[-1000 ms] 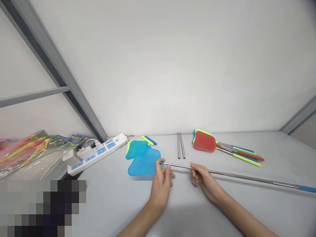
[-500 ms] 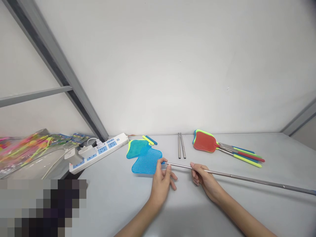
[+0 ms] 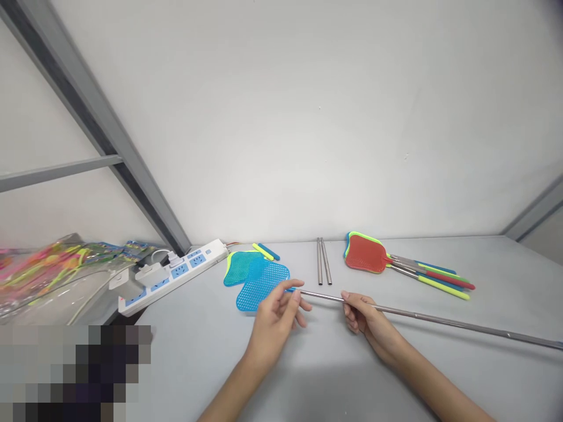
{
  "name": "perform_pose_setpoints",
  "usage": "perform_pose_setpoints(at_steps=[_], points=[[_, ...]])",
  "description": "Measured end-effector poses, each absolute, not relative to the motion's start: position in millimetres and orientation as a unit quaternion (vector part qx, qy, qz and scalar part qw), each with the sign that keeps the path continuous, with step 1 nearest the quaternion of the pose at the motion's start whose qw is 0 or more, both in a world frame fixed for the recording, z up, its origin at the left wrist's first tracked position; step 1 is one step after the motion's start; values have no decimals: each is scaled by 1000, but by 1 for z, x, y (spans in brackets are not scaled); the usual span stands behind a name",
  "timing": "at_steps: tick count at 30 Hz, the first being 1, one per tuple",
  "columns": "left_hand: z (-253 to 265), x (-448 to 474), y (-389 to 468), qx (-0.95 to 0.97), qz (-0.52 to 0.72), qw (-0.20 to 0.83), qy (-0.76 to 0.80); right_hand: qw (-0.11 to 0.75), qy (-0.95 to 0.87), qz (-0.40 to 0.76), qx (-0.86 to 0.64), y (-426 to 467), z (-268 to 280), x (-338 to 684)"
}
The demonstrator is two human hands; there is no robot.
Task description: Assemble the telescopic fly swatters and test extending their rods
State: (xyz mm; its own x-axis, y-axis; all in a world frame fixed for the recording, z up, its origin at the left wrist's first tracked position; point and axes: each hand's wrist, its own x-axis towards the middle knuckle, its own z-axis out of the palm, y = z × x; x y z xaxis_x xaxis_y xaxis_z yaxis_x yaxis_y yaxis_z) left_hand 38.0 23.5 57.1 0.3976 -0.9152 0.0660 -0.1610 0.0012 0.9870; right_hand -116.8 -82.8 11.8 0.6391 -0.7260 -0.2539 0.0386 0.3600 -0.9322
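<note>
A blue fly swatter (image 3: 257,293) with its telescopic metal rod pulled out long stretches across in front of me. My left hand (image 3: 276,313) is closed at the neck, where the mesh head meets the rod, its index finger raised and its other fingers loosely spread. Farther right, my right hand (image 3: 364,316) pinches the rod between thumb and curled fingers. The handle end reaches the right edge of the view. Behind the blue head lie other mesh heads, teal (image 3: 240,271) and yellow-green, partly covered.
Two metal tubes (image 3: 324,264) lie near the wall. Short yellow and blue handle grips (image 3: 266,251) lie left of them. Right of the tubes is a stack of assembled fly swatters, red one (image 3: 365,252) on top. A power strip (image 3: 176,275) with plugs and bagged colourful goods (image 3: 57,269) are at left.
My left hand has shifted slightly left along the neck, its index finger now straighter and lifted. My right hand keeps its pinch on the rod, almost unmoved.
</note>
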Motion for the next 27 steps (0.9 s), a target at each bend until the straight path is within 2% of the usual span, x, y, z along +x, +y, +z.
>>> perform_pose_setpoints(at_steps=[4,7,13,22,27], points=[[66,55,28,683,-88,469,-553,759,330,-244,-506,-82,12,-117],[63,60,28,670,0,373,-642,762,321,-235,-511,-83,13,-118],[58,62,25,672,-2,258,-694,758,320,-233,-518,-85,13,-120],[57,56,28,660,-56,248,-707,759,311,-247,-515,-93,9,-123],[54,52,28,654,-44,239,-717,772,309,-266,-487,-92,14,-124]])
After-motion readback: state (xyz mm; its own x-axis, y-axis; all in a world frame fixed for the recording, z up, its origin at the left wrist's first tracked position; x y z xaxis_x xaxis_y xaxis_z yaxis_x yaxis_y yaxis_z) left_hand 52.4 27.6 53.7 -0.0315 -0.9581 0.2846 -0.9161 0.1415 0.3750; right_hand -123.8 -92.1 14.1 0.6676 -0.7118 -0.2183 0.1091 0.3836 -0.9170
